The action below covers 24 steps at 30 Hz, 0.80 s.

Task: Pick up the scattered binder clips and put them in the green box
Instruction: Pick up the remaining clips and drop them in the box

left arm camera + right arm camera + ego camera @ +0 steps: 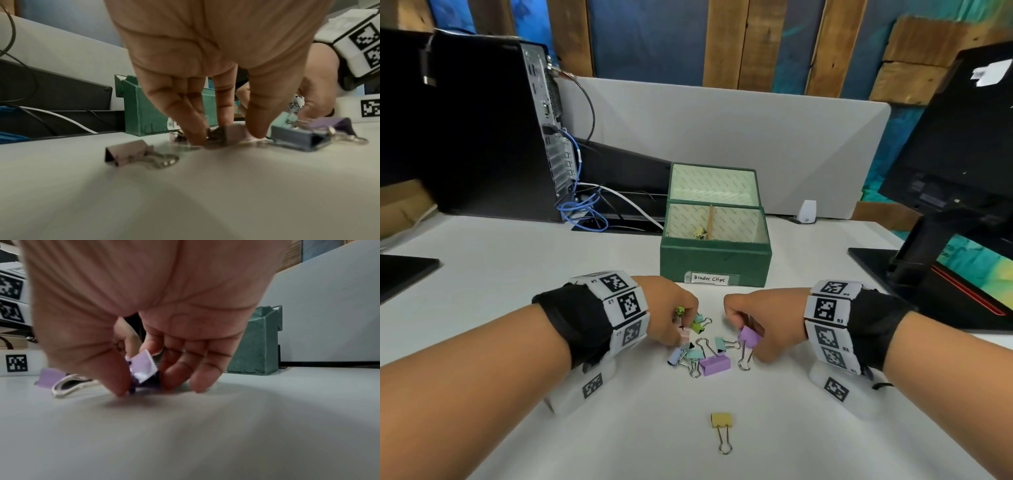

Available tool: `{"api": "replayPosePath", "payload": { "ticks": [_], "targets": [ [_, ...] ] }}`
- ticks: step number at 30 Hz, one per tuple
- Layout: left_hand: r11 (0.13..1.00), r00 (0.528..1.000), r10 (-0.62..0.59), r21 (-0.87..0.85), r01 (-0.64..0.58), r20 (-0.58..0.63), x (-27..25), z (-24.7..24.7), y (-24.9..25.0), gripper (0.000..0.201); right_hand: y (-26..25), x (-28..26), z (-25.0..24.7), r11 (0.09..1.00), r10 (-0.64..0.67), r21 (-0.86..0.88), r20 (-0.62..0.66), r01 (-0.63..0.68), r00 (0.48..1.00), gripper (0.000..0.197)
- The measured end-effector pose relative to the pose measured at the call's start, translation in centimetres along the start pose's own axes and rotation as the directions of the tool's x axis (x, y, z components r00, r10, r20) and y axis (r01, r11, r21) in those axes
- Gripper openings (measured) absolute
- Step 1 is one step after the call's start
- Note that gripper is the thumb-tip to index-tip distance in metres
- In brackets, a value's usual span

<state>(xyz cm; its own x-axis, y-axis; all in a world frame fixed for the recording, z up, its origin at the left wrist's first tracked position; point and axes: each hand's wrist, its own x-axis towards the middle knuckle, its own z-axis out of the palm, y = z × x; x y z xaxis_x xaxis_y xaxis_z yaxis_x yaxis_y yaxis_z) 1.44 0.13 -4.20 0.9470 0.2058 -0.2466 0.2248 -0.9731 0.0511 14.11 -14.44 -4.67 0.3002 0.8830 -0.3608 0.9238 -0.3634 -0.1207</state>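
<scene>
The green box (715,255) stands open mid-table, labelled "Binder Clips", with one clip inside. In front of it lies a heap of pastel binder clips (702,353). My left hand (681,322) reaches into the heap's left side, and its thumb and fingers (195,136) pinch a pink binder clip (234,132) on the table. A green clip (680,311) shows at its fingertips. My right hand (743,327) pinches a purple binder clip (144,368) between thumb and fingers at the heap's right side. A yellow clip (721,420) lies alone nearer me.
A computer tower (482,126) with blue cables (582,212) stands back left. A monitor stand (928,270) sits on the right, and a grey divider (722,137) runs behind the box. Another pink clip (127,152) lies left of my left fingers.
</scene>
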Motion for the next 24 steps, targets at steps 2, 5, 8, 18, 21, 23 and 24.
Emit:
{"api": "replayPosePath", "payload": {
  "ticks": [2,5,8,18,21,23,24],
  "targets": [
    [1.0,1.0,0.006,-0.016,-0.006,0.007,0.1,0.0,-0.4,0.017,0.1,0.0,0.0,1.0,-0.005,0.014,0.012,0.005,1.0,0.035],
    [0.999,1.0,0.014,-0.05,-0.013,0.019,0.2,0.0,-0.8,0.017,0.7,0.1,-0.7,0.994,-0.013,0.112,0.034,0.009,0.999,0.036],
    [0.999,1.0,0.028,-0.043,-0.027,0.007,0.3,0.3,-0.8,0.015,1.5,0.2,-2.5,0.958,0.019,0.287,0.015,-0.022,1.0,0.033],
    [0.997,0.997,0.008,-0.073,-0.014,-0.079,0.2,0.5,-0.9,0.02,-0.5,5.6,-10.0,0.944,0.171,0.329,-0.537,0.018,0.826,0.022],
    [0.997,0.996,-0.003,-0.079,-0.004,-0.092,0.2,0.5,-0.9,0.022,-1.0,7.6,-10.6,0.932,0.208,0.36,-0.603,0.03,0.77,0.022],
    [0.996,0.995,-0.011,-0.089,0.002,-0.102,0.1,0.5,-0.9,0.019,-1.2,8.6,-10.4,0.925,0.229,0.379,-0.635,0.039,0.738,0.026],
    [0.996,0.994,-0.019,-0.094,0.009,-0.106,0.1,0.5,-0.9,0.02,-1.2,8.9,-10.2,0.924,0.23,0.38,-0.65,0.047,0.724,0.028]
  ]
}}
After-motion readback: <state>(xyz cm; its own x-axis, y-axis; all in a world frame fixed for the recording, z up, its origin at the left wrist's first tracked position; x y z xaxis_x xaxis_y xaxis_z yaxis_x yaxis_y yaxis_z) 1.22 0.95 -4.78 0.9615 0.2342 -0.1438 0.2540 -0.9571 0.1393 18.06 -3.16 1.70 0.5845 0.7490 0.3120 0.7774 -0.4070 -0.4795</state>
